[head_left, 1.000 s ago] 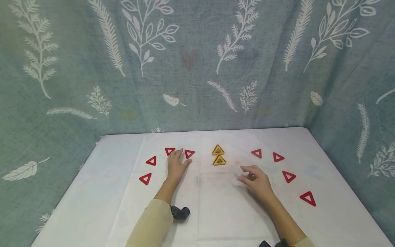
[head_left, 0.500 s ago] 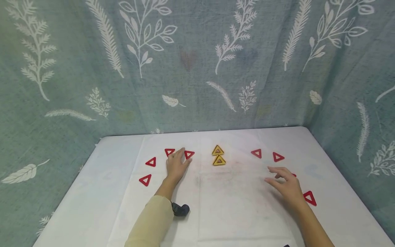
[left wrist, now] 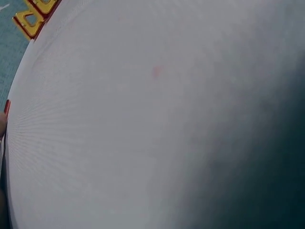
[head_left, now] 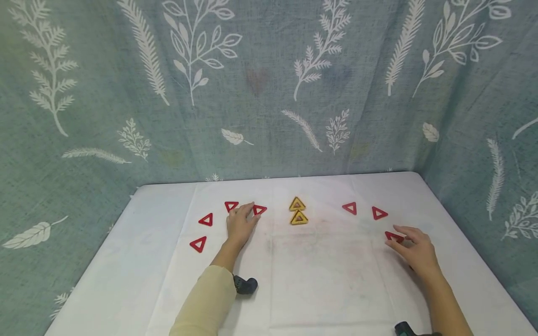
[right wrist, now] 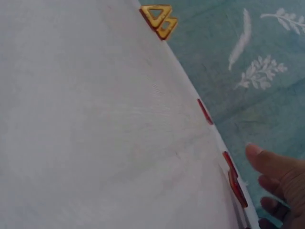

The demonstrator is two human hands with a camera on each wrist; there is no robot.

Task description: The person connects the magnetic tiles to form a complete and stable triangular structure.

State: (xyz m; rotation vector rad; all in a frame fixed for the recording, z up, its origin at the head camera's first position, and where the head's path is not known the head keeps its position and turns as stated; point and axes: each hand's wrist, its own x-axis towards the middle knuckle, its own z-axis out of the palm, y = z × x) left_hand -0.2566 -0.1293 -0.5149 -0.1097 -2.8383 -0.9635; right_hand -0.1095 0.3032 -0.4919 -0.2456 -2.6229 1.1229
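Observation:
My left hand (head_left: 240, 225) is at the back left of the table, thumb and forefinger at the near-left edges of a red open-centred triangle (head_left: 261, 209), pinching it. In the left wrist view only a sliver of that red triangle (left wrist: 7, 106) shows beside a fingertip. On the right, my right hand (head_left: 416, 249) hovers with thumb and forefinger spread on either side of another red triangle (head_left: 392, 236), partly covering it. In the right wrist view the thumb is apart from the red triangles (right wrist: 238, 190). The hand and forearm hide the nearest right-hand triangle.
Two yellow triangles (head_left: 299, 220) lie tip to base at the back middle. Red triangles (head_left: 206, 219) curve along the left; two more red triangles (head_left: 378, 213) lie back right. A leaf-patterned green curtain (head_left: 269, 107) borders the white table (head_left: 328, 289).
My right hand has moved rightward from near the middle to the red triangle on the right. My left hand has barely moved; the red triangle at its fingertips has shifted slightly right and turned.

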